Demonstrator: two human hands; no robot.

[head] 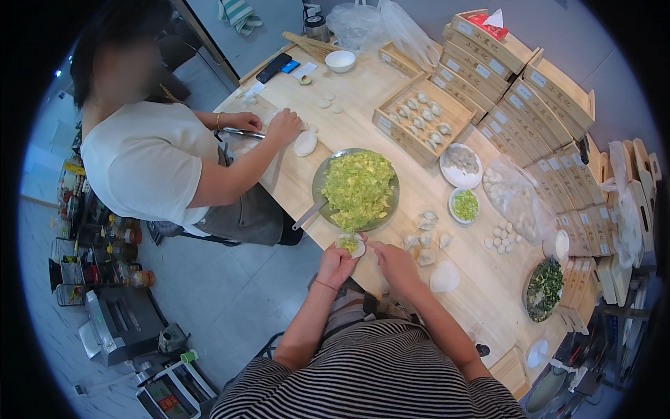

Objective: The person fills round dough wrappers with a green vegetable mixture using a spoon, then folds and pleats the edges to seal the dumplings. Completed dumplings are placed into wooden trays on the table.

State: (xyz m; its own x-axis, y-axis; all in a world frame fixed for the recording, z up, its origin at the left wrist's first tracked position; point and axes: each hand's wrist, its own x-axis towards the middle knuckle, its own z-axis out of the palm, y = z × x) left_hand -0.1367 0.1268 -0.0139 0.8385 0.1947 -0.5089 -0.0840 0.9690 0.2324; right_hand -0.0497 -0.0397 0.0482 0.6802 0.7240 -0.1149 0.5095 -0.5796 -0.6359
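Note:
My left hand (pixel 333 266) holds a round dough wrapper (pixel 358 249) with a small heap of green filling (pixel 348 243) on it. Close to the wrapper's right edge is my right hand (pixel 397 266), its forefinger pointing at it; whether it touches or pinches anything is too small to tell. Just beyond both hands, a wide metal bowl (pixel 393 207) is heaped with chopped green and yellow filling (pixel 358 187), and a metal handle (pixel 310 213) sticks out over its near-left rim. Several folded dumplings (pixel 425 240) lie right of the bowl. Nearer me rests a stack of flat wrappers (pixel 444 277).
A co-worker (pixel 141 157) sits at the left with both hands over dough. A wooden tray (pixel 413 141) carries several dumplings. Plates of shrimp (pixel 461 162) and chopped greens (pixel 464 205), dough balls (pixel 503 238), a dark-green filling bowl (pixel 544 288) and stacked wooden boxes (pixel 523 115) occupy the right.

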